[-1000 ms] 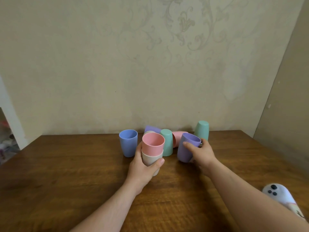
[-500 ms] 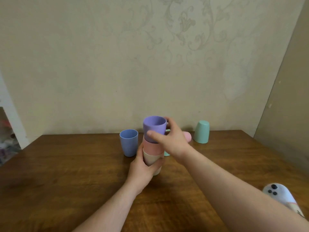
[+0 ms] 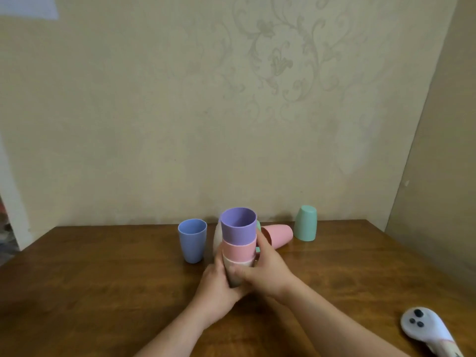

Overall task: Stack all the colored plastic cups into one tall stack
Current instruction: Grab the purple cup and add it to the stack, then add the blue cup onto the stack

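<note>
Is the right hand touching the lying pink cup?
Cannot tell. In the head view the right hand overlaps the lying pink cup's mouth end, but the hand seems nearer the camera, wrapped on the stack; no gap or contact shows.

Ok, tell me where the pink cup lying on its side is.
In the head view the tipped pink cup lies on the table right of the held stack, behind the right hand, with the upside-down green cup further right.

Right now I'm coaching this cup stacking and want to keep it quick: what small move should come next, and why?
Probably free the right hand and reach for the blue cup. It stands upright, mouth up, just left of the stack, so it needs no turning, while the left hand grips the stack's base.
</note>
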The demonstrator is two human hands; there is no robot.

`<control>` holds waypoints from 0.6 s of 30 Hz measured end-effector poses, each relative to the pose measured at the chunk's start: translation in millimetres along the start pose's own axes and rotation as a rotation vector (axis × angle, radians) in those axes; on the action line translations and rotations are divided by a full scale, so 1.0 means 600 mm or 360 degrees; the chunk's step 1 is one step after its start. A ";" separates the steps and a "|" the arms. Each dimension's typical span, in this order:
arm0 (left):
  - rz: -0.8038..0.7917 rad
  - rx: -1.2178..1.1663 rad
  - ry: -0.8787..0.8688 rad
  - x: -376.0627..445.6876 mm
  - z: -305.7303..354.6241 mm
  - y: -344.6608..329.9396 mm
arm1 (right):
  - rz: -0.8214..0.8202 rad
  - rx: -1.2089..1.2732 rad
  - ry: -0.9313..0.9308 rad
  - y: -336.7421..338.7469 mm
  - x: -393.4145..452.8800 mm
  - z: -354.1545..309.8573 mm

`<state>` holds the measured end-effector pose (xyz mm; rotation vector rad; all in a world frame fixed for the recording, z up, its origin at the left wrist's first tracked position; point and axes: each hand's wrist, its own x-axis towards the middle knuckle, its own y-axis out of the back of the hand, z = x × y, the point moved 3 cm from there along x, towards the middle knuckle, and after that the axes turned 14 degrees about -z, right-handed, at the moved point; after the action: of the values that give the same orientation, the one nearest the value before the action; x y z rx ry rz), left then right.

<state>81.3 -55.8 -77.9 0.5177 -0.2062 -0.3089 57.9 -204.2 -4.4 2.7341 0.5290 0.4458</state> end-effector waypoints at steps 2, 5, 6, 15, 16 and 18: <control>-0.0178 0.0317 0.0059 0.006 0.002 -0.005 | 0.0111 -0.0077 -0.0063 0.009 -0.016 0.018; -0.0464 0.0550 0.0139 -0.002 -0.003 0.003 | 0.0170 -0.0193 -0.0172 0.017 -0.037 0.056; -0.0492 0.0509 0.0125 -0.007 -0.004 0.014 | 0.0181 -0.0260 -0.0208 0.015 -0.043 0.069; 0.0710 0.0496 0.0193 0.027 0.012 0.197 | 0.0112 -0.0275 -0.0375 -0.002 -0.021 0.092; 0.0615 0.0476 0.0269 0.038 0.005 0.196 | 0.0146 -0.0241 -0.0372 -0.004 -0.019 0.094; 0.0449 0.0332 0.0354 0.056 -0.015 0.190 | 0.0221 -0.0202 -0.0388 -0.007 -0.017 0.099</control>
<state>141.9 30.7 -23.2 0.7153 -0.0934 0.0469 68.8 -219.7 -62.1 2.6608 0.2408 0.1672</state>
